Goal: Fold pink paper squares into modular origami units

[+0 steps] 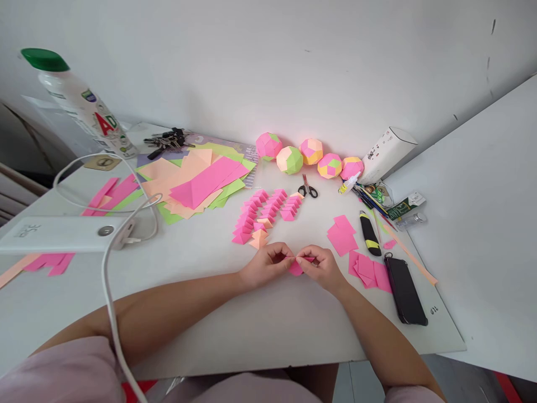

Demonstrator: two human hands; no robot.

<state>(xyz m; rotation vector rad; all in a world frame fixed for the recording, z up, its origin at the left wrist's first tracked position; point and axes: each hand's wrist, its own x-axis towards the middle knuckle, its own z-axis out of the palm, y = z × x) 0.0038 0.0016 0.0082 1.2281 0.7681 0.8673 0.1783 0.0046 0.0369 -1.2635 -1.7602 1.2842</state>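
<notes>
Between my two hands is a small piece of pink paper (296, 269), pinched along its upper edge and partly hidden by my fingers. My left hand (269, 265) grips it from the left, my right hand (322, 267) from the right, with the fingertips almost meeting in the middle. Just beyond them stand rows of folded pink paper pieces (247, 215), a few of them peach. To the right of my right hand lie flat pink paper squares (342, 235), with more pink squares (366, 270) nearer the phone.
Several paper balls (289, 160) line the wall behind small scissors (307, 187). On the right are a yellow-black cutter (370, 234) and a black phone (405, 288). Coloured sheets (197, 182), a white power bank (62, 235) with its cable (109, 291), and a bottle (84, 103) occupy the left.
</notes>
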